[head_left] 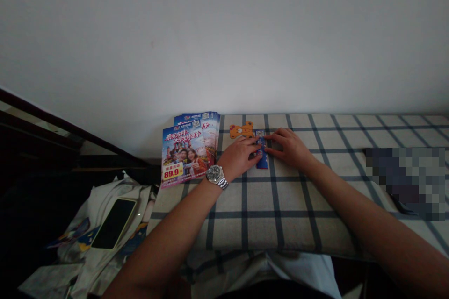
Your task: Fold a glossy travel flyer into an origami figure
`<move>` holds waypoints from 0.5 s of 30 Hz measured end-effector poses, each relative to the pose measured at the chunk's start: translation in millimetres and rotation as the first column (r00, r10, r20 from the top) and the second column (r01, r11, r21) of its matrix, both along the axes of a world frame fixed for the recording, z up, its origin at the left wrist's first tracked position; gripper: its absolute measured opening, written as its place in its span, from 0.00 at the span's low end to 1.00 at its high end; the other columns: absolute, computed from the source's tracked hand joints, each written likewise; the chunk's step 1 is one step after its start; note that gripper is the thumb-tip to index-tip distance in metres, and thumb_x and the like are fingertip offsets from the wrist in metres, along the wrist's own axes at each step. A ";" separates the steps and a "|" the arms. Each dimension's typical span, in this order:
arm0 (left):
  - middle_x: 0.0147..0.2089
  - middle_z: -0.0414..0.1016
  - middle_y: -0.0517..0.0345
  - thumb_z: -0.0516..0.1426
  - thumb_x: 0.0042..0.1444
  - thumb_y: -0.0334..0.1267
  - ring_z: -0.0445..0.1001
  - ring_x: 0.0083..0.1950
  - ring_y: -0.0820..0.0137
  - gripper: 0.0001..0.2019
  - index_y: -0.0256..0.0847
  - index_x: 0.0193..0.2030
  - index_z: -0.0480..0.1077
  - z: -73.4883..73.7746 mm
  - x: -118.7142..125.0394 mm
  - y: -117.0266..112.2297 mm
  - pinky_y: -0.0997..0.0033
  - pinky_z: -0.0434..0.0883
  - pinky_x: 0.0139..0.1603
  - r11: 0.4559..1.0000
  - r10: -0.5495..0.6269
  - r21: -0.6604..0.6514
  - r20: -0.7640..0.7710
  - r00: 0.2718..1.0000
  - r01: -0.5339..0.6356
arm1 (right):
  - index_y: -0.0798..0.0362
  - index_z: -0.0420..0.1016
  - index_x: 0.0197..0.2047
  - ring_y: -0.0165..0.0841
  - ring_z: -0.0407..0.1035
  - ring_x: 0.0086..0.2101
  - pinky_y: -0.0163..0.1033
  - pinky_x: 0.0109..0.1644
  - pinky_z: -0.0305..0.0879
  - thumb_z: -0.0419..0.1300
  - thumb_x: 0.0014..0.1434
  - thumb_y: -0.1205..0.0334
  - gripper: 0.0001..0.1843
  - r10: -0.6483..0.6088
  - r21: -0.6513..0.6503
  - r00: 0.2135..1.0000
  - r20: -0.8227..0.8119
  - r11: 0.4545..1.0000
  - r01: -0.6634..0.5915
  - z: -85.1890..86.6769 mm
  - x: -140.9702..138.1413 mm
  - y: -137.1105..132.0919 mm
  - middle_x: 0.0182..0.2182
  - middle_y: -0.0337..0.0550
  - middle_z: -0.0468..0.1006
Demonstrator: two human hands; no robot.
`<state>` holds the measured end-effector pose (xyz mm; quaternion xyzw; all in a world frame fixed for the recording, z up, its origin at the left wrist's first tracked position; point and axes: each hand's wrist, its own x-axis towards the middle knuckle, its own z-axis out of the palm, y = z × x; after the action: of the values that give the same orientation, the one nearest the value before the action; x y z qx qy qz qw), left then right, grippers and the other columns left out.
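A folded flyer (261,159), a narrow blue strip with a QR code near its top, lies upright on the checked cloth. My left hand (240,155), with a metal wristwatch (216,176) behind it, has its fingertips on the strip's left edge. From the other side my right hand (287,148) holds the right edge with its fingers and thumb. Just above my left fingers shows an orange bear-shaped cutout (242,130), partly covered by that hand. To the left rests a stack of colourful flyers (182,149), printed with a large price.
The checked cloth (294,229) covers a surface that meets a white wall (224,37). A phone (114,224) lies on bags and papers at the lower left. A dark, pixelated object (407,182) is at the right. A dark rail (70,124) slopes down at the left.
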<state>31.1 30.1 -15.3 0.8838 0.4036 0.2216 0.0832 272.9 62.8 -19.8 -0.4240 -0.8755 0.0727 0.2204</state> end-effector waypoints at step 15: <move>0.60 0.74 0.50 0.60 0.68 0.41 0.74 0.59 0.58 0.14 0.43 0.58 0.77 2.5 0.1 -5.9 0.53 0.75 0.63 1.000 0.026 -0.008 0.004 1.000 -0.026 | 0.47 0.77 0.64 0.50 0.69 0.48 0.56 0.55 0.69 0.65 0.64 0.47 0.27 -0.019 0.030 0.999 0.047 0.999 0.017 -3.2 1.8 -11.2 0.50 0.54 0.75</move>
<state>31.2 24.2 -12.8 0.8776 0.4158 0.2230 0.0847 274.7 51.6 -23.0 -0.4301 -0.8776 0.0478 0.2063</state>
